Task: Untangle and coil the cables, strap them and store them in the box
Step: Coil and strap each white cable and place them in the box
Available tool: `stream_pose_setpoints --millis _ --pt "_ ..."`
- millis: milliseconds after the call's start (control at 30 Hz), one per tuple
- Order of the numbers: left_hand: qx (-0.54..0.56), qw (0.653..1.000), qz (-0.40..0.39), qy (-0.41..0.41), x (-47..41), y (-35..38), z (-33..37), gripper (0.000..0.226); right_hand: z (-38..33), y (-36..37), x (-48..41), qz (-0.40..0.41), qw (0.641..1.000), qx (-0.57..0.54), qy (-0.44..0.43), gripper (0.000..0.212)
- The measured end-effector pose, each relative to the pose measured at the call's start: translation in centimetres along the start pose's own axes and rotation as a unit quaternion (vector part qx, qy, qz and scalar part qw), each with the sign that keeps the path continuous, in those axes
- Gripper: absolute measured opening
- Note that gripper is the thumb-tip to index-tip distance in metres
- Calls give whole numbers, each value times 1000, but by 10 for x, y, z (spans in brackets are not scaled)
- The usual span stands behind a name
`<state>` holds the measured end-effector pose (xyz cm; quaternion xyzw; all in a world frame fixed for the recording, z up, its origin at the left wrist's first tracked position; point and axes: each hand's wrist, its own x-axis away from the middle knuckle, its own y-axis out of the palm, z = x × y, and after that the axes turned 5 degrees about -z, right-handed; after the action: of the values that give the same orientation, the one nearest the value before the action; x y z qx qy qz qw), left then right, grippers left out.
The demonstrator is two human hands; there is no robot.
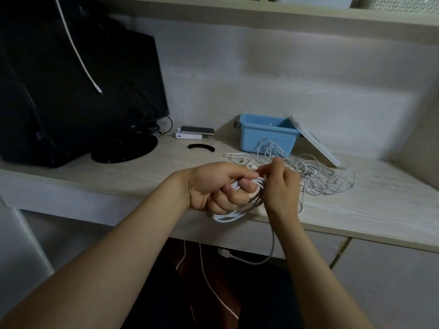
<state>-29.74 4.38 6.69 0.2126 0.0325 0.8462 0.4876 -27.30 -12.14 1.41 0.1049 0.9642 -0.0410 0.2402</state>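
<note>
My left hand (213, 186) is shut on a coil of white cable (237, 213) held over the desk's front edge. Touching it from the right, my right hand (281, 186) pinches the same cable near the top of the coil. The cable's loose end with a USB plug (224, 253) hangs below the desk. A tangle of white cables (316, 173) lies on the desk just behind my right hand. Behind the tangle stands the open blue box (268, 136), with its white lid (316, 144) leaning against its right side. A black strap (202, 147) lies left of the box.
A black monitor (78, 91) on a round stand fills the left of the desk (380, 200). A white power bank with a phone on it (192, 133) sits near the back wall. A shelf runs overhead. Thin cables hang under the desk.
</note>
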Motion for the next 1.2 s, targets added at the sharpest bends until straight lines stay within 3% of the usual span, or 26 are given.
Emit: stream_pose_setpoints --millis 200,333,400,467,600,733,867,1000,1100,1200 --pt "80 993 -42 76 -6 -8 -7 33 -3 -1 2 -49 983 -71 162 74" --pt "122 981 -51 139 -5 -12 -8 28 1 -2 15 -99 969 -85 210 83" --pt "150 971 -36 184 -3 -12 -3 24 6 1 21 -117 958 -79 248 83" --pt "212 953 -21 214 -4 -14 2 23 9 4 24 -140 947 -54 285 70" --pt "267 926 66 258 -9 -7 4 36 6 9 28 -178 927 -35 328 35" --pt "266 892 176 320 -16 1 5 45 3 12 32 -182 930 -53 316 29" --pt "287 867 225 340 -21 -3 4 35 2 17 39 -219 935 -53 272 17" --pt "256 831 348 350 -24 -16 7 27 -5 16 47 -253 914 -93 304 29" --pt "240 804 390 380 -26 -18 7 20 -11 13 46 -258 902 -149 312 27" --pt "225 798 402 388 -27 -18 5 38 -12 12 41 -271 881 -226 314 32"
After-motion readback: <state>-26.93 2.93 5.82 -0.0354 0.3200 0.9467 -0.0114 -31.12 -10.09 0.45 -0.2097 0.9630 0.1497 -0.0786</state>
